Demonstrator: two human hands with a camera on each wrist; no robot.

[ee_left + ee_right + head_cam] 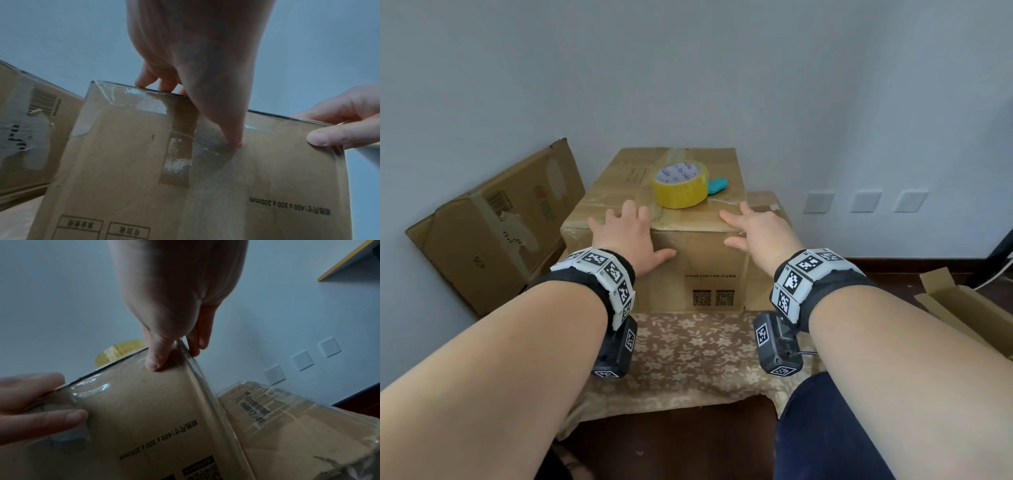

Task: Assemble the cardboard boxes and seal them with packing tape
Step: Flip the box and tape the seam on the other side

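A closed cardboard box [709, 270] stands on a table with a floral cloth [688, 346]. Clear tape runs along its top seam and down the front face [176, 154]. A yellow tape roll [681, 185] lies on the box top, with a teal tool [717, 184] just behind it. My left hand [626, 233] rests over the near top edge at the left, fingers spread on the top and thumb [232, 134] pressing the front face. My right hand [760, 226] does the same near the right corner, its thumb [156, 358] on the front face. Neither hand holds anything.
A flattened box [493, 233] leans against the wall at the left. Another taped box [287, 426] sits behind and to the right of the main one. Open cardboard [962, 308] lies on the floor at the right. My knee [825, 428] is below the table's front edge.
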